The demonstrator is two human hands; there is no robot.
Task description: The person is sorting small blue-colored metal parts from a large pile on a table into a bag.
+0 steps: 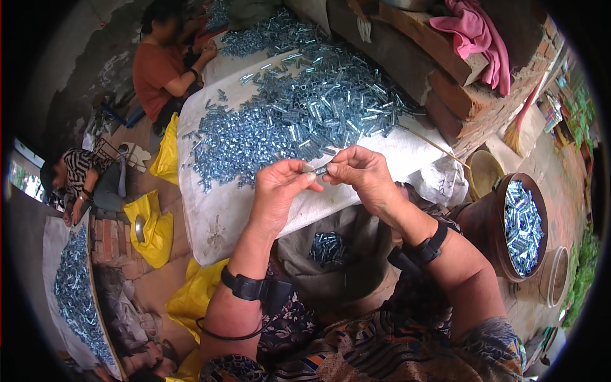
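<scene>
Nearest your body, between your forearms, sits a container lined with grey cloth (296,254), with a pile of shiny metal tubes (328,248) inside it. Each of your wrists wears a black band, the left one (240,284) and the right one (434,245).

Beyond the container, your two hands meet in front of you, and the small metal piece (322,170) lies right between their fingertips, raised over the near edge of the tabletop (219,232). Your left hand (280,184) is nearly closed, its thumb and forefinger pinching the piece's left end. Your right hand (364,175) has thumb and forefinger pressed together on the other end, the remaining fingers curled in.

Just past your fingertips, a broad heap of metal parts (305,102) spreads over the white-covered tabletop: small, short bits to the left, longer tubes to the right. To your right stands a brown bucket (474,232) filled with similar tubes. On your left, yellow bags (149,232) lie on the floor. Farther off, a co-worker in an orange top (156,70) sits by the tabletop's far left side.
</scene>
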